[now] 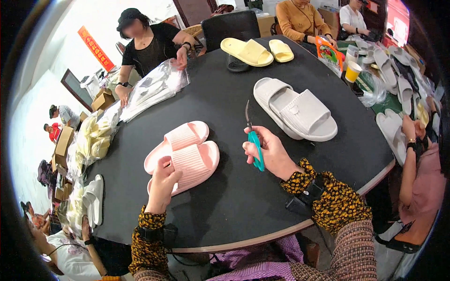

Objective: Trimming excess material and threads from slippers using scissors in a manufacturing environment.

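A pair of pink ribbed slide slippers (pixel 194 161) lies side by side on the black table, left of the middle. My left hand (pixel 162 182) is closed on the nearer slipper, its fingers at the inner edge beside the strap. In my right hand (pixel 273 152) is a pair of scissors with teal handles (pixel 254 147). Their narrow, slightly curved dark blades point away from me, and the fingers wrap round the handles. Just beyond and to the right of that hand sits a pair of grey slide slippers (pixel 307 114), partly overlapping.
Yellow slippers (pixel 248 51) rest at the table's far side, beside a black chair (pixel 229 30). Far left, a person (pixel 147 44) handles clear plastic bags (pixel 154 89). White slippers (pixel 93 199) lie at the left edge. Co-workers sit rightward by piled grey slippers (pixel 384 65) and a yellow cup (pixel 352 71).
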`<state>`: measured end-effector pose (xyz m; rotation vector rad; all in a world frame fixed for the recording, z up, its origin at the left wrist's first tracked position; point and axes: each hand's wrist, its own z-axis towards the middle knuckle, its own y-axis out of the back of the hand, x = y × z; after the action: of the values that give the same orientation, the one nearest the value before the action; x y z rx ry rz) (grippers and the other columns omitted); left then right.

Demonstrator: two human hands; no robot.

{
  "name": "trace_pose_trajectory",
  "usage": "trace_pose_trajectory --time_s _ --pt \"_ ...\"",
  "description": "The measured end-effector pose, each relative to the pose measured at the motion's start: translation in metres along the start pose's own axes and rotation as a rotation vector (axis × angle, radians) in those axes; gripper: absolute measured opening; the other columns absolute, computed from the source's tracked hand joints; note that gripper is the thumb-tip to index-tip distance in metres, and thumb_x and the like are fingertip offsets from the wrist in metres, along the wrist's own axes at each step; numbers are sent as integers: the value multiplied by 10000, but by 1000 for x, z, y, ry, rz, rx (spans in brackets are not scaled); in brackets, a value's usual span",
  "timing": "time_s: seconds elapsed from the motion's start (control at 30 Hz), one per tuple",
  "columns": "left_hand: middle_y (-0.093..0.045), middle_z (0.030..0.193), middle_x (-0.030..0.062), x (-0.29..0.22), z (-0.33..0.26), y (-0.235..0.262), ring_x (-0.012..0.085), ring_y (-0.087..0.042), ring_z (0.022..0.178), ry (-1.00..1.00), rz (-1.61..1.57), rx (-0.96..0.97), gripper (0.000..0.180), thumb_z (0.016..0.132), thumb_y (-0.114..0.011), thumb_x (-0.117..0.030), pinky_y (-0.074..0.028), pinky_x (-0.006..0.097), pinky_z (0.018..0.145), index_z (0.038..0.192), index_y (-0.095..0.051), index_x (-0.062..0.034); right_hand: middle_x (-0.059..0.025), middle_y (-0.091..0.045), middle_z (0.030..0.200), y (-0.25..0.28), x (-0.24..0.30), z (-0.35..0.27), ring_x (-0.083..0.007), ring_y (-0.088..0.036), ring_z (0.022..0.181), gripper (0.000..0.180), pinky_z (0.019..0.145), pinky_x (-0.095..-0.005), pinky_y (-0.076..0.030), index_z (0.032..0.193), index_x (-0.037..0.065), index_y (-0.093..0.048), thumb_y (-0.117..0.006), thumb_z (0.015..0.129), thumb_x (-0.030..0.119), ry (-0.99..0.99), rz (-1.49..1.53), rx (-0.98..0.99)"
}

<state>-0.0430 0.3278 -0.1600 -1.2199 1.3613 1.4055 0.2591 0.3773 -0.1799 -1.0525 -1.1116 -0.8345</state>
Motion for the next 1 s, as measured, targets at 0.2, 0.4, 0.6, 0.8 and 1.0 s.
trace_pose_trajectory --time_s 0.2,0.4,0.6,0.8,1.0 --pt "-591 1133 152 -3 18 -1 183 -578 1017 46 -181 -40 698 878 -602 -89 -493 323 848 1428 -195 49 -39 -581 830 -1 -1 -4 -95 -593 650 398 581 -229 -495 1221 14 -463 -628 894 169 -43 -29 89" --pt "-520 1274 125 6 48 6 216 -534 1153 77 -435 229 520 924 -510 -68 -481 359 933 1398 -321 24 -36 -582 813 -12 2 -6 -95 -588 622 441 578 -236 -505 1238 -11 -450 -645 883 164 -128 28 245" --pt "-494 1337 162 -16 35 -18 235 -517 1207 -78 -410 178 537 849 -480 12 -426 352 1020 1371 -365 63 -72 -550 1007 -13 -17 -8 -116 -546 930 591 803 -262 -467 1311 -20 -380 -694 846 167 14 -256 330" --pt "-359 1425 182 -37 2 -32 282 -385 1324 -254 -396 244 792 739 -490 96 -338 405 1100 1462 -180 -2 -192 -607 997 -18 15 -23 -262 -642 891 629 807 -363 -506 1257 -8 -401 -730 803 276 26 -580 380" --pt "-350 1422 184 -15 -4 -23 266 -381 1323 -367 -300 219 834 825 -608 -52 -329 396 1089 1474 -88 4 -178 -612 943 -21 15 -27 -278 -654 860 606 774 -359 -521 1230 -5 -416 -742 797 265 60 -737 337"
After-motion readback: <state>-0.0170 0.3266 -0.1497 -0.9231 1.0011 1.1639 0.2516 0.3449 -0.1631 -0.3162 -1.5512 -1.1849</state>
